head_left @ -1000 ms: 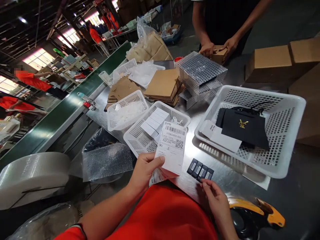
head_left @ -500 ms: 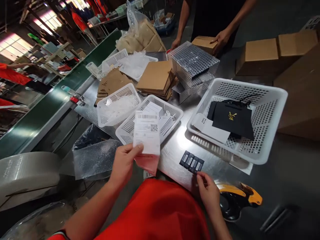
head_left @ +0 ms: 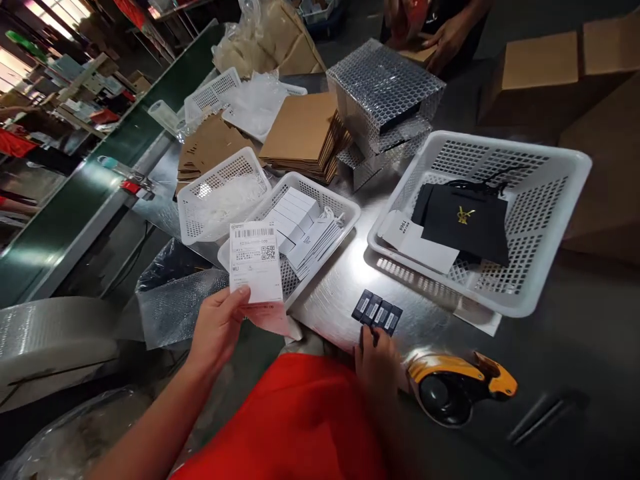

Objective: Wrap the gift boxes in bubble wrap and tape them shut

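Note:
My left hand pinches a white printed shipping label by its lower left edge. Barcode and QR code face up on it, and its bottom part looks reddish. On the metal table lie several small black boxes with white stickers, side by side in a row. At their near edge is my right hand, thumb and fingers apart, fingertips touching or very close to them. Just right of that hand sits a yellow and black tape dispenser.
Black bags with a gold logo and a white card lie in a white basket. Another basket holds white boxes. Bubble-wrapped boxes and flat cardboard stand behind. A co-worker's hand is across the table.
My left hand has carried the label left and slightly down, turning it flatter to view. My right hand has shifted left along the near edge of the small black boxes.

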Motion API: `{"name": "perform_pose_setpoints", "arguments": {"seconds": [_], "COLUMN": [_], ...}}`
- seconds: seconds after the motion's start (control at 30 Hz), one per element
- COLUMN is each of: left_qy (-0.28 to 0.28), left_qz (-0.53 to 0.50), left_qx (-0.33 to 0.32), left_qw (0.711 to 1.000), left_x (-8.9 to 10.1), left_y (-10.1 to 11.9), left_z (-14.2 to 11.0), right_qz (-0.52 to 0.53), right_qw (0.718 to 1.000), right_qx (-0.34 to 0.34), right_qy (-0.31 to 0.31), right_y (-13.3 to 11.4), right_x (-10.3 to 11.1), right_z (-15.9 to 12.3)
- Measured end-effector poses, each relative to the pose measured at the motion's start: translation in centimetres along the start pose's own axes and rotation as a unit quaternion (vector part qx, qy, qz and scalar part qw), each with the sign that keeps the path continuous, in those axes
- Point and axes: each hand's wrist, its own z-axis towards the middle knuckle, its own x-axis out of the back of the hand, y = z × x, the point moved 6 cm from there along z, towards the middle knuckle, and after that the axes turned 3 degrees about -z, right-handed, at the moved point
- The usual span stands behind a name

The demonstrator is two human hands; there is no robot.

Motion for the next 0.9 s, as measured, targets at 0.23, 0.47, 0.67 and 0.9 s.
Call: {"name": "perform_pose_setpoints", "arguments": {"seconds": [0.23, 0.47, 0.67, 0.9], "left_qy": [0.002, -0.025, -0.031, -0.031], "left_qz": [0.023, 0.028, 0.038, 0.043], "left_qx": [0.074, 0.104, 0.118, 0.128], "left_qw": [0.997, 0.994, 0.992, 0.99], "left_x": [0.5, 0.5, 0.1, -0.1], "left_y": [-2.1, -3.1, -3.2, -3.3], "left_z": [-0.4, -0.3, -0.2, -0.3], "right_qz": [-0.004, -0.005, -0.02, -0.016], "right_qw": [0.999, 0.999, 0.998, 0.996], "right_qx": [-0.017, -0.034, -0.038, -0.066], "right_qy": [0.045, 0.032, 0.037, 0.051], "right_y": [-0.7, -0.2, -0.1, 0.5], "right_x": [0.3, 0.3, 0.3, 0.0], "right_z": [1.4, 2.6, 2.5, 1.4]}}
